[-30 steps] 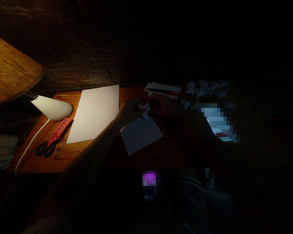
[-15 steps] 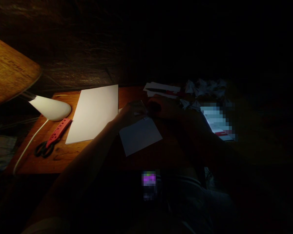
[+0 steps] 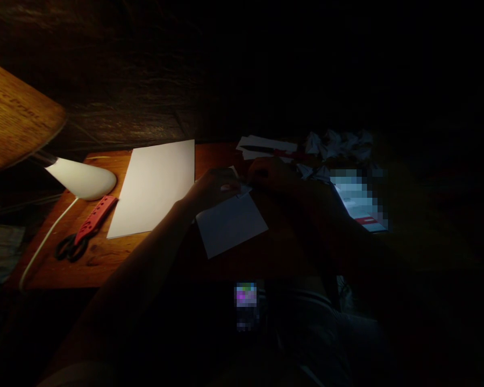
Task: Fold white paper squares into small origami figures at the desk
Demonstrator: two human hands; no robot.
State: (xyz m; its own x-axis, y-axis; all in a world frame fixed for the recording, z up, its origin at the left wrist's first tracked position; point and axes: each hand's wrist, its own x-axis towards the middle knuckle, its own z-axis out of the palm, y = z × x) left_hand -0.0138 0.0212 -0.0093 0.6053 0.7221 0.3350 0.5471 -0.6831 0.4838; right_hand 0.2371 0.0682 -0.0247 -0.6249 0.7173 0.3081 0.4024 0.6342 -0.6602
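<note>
In dim light, my left hand [image 3: 220, 185] lies over the middle of the table, its fingers closed on a small piece of folded paper [image 3: 245, 189]. Close beside it on the right, my right hand [image 3: 268, 173] is curled with its fingertips at the same paper. Shadow hides most of that hand's fingers and how the paper is folded. Just below both hands a white sheet of paper [image 3: 232, 226] lies flat and slightly turned, its upper edge partly covered by the left hand.
A lamp [image 3: 83, 177] stands at the left, with scissors [image 3: 86, 228] in a red cover before it. White paper [image 3: 153, 188] lies beside them. Behind my hands a dark-bladed knife [image 3: 262, 149] rests on paper strips. Folded paper pieces [image 3: 339, 144] and a lit, blurred screen [image 3: 357, 196] are at the right.
My right hand's fingers have turned and curled down closer over the small paper. The left hand has shifted only slightly; the sheet below stays in place.
</note>
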